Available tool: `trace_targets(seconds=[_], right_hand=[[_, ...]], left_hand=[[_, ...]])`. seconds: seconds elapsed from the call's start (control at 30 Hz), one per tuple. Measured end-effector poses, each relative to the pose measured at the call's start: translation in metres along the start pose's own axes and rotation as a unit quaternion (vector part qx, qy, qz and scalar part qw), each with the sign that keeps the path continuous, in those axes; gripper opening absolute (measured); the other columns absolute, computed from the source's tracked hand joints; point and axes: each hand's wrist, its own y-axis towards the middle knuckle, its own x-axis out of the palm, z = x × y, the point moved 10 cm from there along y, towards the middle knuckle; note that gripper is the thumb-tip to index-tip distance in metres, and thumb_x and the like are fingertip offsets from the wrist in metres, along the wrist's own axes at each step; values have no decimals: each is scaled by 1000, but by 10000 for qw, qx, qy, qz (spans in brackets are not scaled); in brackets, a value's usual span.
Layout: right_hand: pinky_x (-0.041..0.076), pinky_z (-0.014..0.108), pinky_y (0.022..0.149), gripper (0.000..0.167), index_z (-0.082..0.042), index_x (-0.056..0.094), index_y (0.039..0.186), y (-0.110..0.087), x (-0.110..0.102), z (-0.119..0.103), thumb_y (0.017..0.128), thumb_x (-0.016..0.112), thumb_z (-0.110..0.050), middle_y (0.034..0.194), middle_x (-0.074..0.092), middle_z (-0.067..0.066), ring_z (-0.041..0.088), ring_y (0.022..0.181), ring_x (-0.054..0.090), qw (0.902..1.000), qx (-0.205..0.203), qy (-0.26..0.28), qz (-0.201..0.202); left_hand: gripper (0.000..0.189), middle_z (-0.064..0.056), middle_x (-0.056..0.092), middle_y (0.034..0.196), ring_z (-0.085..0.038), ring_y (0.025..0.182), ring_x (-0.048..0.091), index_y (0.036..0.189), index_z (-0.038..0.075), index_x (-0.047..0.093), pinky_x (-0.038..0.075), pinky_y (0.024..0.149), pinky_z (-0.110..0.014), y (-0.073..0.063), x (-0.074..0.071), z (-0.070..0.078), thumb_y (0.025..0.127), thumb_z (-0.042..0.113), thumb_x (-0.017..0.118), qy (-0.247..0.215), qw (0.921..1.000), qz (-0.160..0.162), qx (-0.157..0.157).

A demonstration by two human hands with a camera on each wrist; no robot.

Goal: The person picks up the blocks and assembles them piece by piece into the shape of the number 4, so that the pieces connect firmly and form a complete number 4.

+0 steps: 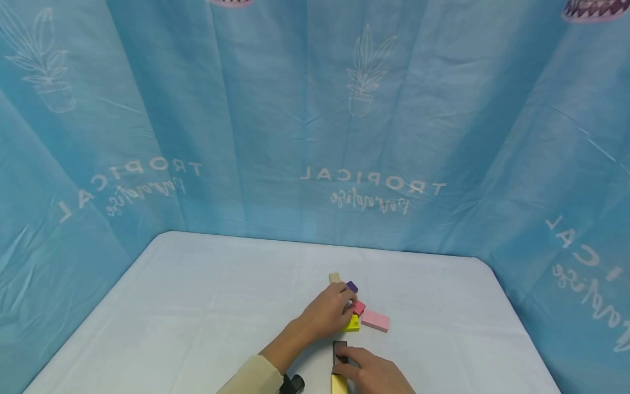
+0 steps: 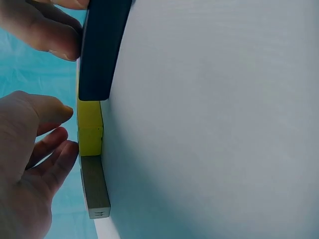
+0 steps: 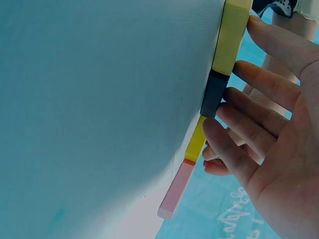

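Note:
In the head view my left hand (image 1: 325, 312) is over a small cluster of blocks, fingertips beside a red block (image 1: 359, 307) and a yellow block (image 1: 351, 324). A tan block (image 1: 334, 278) and a purple block (image 1: 352, 287) show past its fingers. Its fingers bend loosely, close to the yellow and grey-tan blocks (image 2: 94, 184) in the left wrist view. Nearer the front, my right hand (image 1: 376, 372) rests its fingertips on a black block (image 1: 340, 350) and a pale yellow block (image 1: 338, 384) lying end to end. Those fingers are mostly straight in the right wrist view.
A pink block (image 1: 375, 320) lies just right of the cluster. White cloth covers the table (image 1: 197, 295), whose far corners are rounded. A blue printed curtain (image 1: 275, 137) hangs behind and on both sides. A black wrist device (image 1: 292, 384) is on the left arm.

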Motion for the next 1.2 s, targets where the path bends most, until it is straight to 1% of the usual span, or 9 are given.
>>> trace_targets(seconds=[0.1,0.23,0.3,0.37,0.5,0.67,0.83,1.07,1.2], right_hand=[[54,29,78,49,-28,68,118,0,0,0,80,66,-60,129,53,-5,11,110,53,10000,-31,-30,56],[54,28,76,50,-27,68,118,0,1,1,81,64,-61,130,52,-4,11,112,52,9999,-83,22,74],[54,28,76,52,-28,67,119,0,2,2,81,62,-63,132,51,-5,11,114,51,9999,-49,129,1],[54,28,76,53,-29,66,120,0,4,3,81,61,-65,133,50,-6,11,116,50,9997,28,241,-82],[53,31,78,54,-31,65,121,0,7,5,80,61,-66,134,49,-7,11,117,49,9988,146,426,-202],[54,34,79,55,-31,64,122,0,10,8,80,60,-67,134,48,-8,12,116,49,9977,225,541,-344],[54,33,78,55,-30,65,121,0,8,6,80,60,-66,133,50,-6,12,114,50,9988,133,364,-299],[54,29,77,54,-29,66,120,-1,7,4,80,61,-65,131,51,-6,11,112,51,9994,149,224,-199],[54,30,77,56,-29,66,120,0,7,3,80,61,-66,131,51,-6,11,111,51,9994,155,220,-206]], left_hand=[[18,2,61,106,-10,93,54,104,16,70,48,87,-23,3,3,-1,88,23,69,49,9999,-94,-82],[27,2,64,112,-13,99,55,114,16,69,47,89,-26,8,7,0,88,22,69,120,9994,-310,-76],[29,3,64,113,-13,100,55,117,16,69,47,90,-27,10,9,1,89,22,68,128,9989,-444,-58],[29,5,65,113,-13,99,54,118,17,69,46,91,-27,12,12,2,90,23,68,125,9983,-573,-53],[27,8,66,112,-12,96,54,115,19,71,46,91,-28,15,15,1,88,22,70,47,9967,-789,-165],[27,11,67,106,-11,92,53,113,21,72,48,89,-30,17,15,0,86,20,73,-159,9940,-999,-416],[25,10,65,98,-10,86,52,109,23,73,50,83,-28,17,14,-2,84,22,76,-190,9932,-1007,-558],[22,10,61,92,-9,83,49,105,20,71,48,76,-21,17,14,-4,84,22,75,-361,9943,-920,-405],[24,9,61,96,-8,84,49,108,17,70,47,77,-19,17,10,-3,84,20,74,-496,9954,-778,-248]])
